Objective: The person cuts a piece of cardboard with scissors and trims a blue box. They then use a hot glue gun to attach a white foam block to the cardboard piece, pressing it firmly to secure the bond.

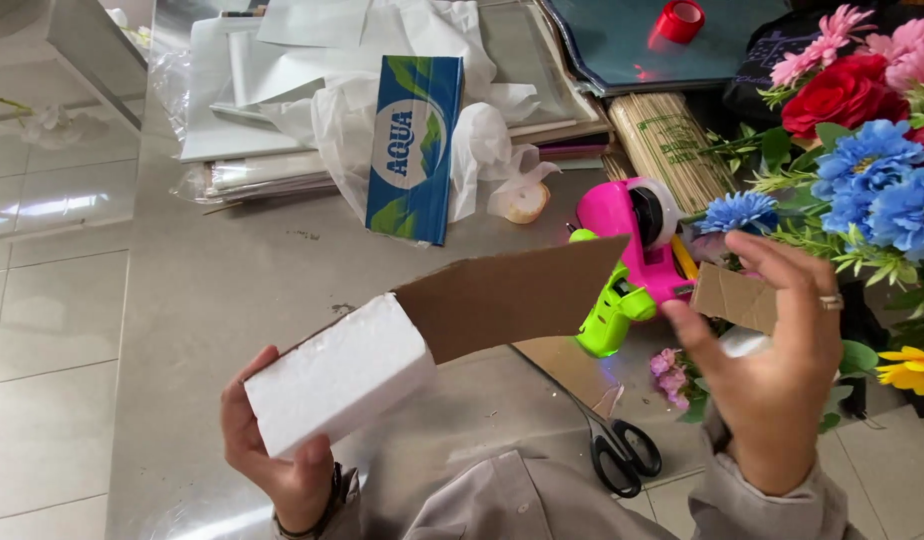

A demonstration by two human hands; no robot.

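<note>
Two hands busy: both are working one white foam block and some cardboard over a grey floor
Left hand [282, 450]: wrapped around the near end of the white foam block [337, 385], thumb on the front face, fingers behind, so that grip is full of foam
Cardboard strip [517, 295]: brown, runs off the block's upper right corner and slants up to the right, its left end touching the foam
Right hand [772, 370]: up at the right, fingers curled around a small cardboard piece [737, 298], a snug pinch rather than a wide grip
Behind it: pink tape dispenser [642, 240] and lime glue gun [607, 315] just past the strip's right end
Scissors [622, 455]: black, flat on the floor, near, between the two arms
Flowers [862, 150]: blue, red and pink bunch at far right
My take on doing it well: keep the block steady in the left hand, and hold the strip flush along the foam edge before pressing, so it doesn't skew
</note>
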